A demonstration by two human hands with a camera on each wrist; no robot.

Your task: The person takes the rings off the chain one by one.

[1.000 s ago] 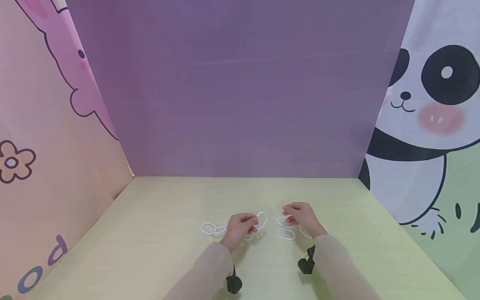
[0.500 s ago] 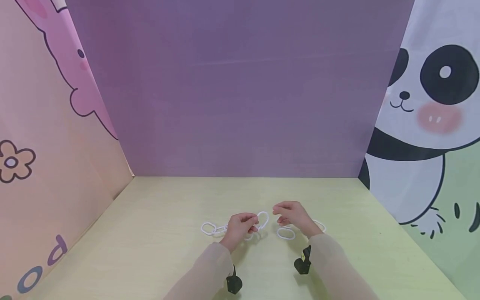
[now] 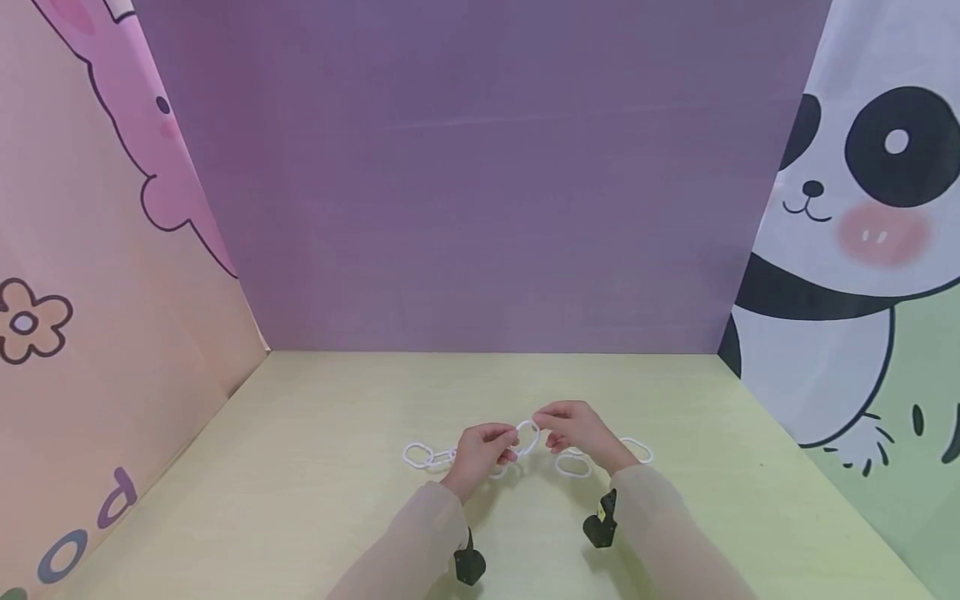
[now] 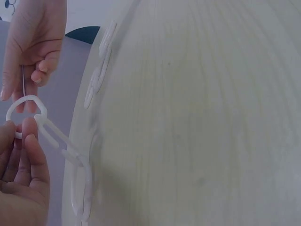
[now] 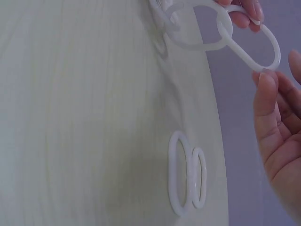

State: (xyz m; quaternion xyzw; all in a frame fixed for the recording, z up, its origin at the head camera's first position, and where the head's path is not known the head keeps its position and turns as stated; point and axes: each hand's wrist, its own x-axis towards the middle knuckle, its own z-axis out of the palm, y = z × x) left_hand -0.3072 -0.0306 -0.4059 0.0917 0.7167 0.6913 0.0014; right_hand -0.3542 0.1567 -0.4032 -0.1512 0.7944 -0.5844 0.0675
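My left hand (image 3: 478, 454) pinches a white plastic chain link (image 5: 243, 56) between thumb and fingers, raised above the table. The link has a gap in its side, near those left fingertips. It is hooked through another white link (image 5: 200, 47), and a chain (image 4: 83, 188) of such links hangs from there down onto the table. In the head view the chain's far end lies left of my left hand. My right hand (image 3: 581, 429) pinches the opposite end of the raised link with thumb and forefinger, as the right wrist view shows.
Two loose white oval links (image 5: 172, 174) lie side by side on the table under my right hand. Another loose link (image 3: 651, 455) lies right of my right wrist. A purple backdrop (image 3: 480, 208) stands behind the pale wooden table (image 3: 337, 400).
My right hand has moved left from above the loose links to the raised link and now grips its end. The left hand has stayed in place with its grip on the link.
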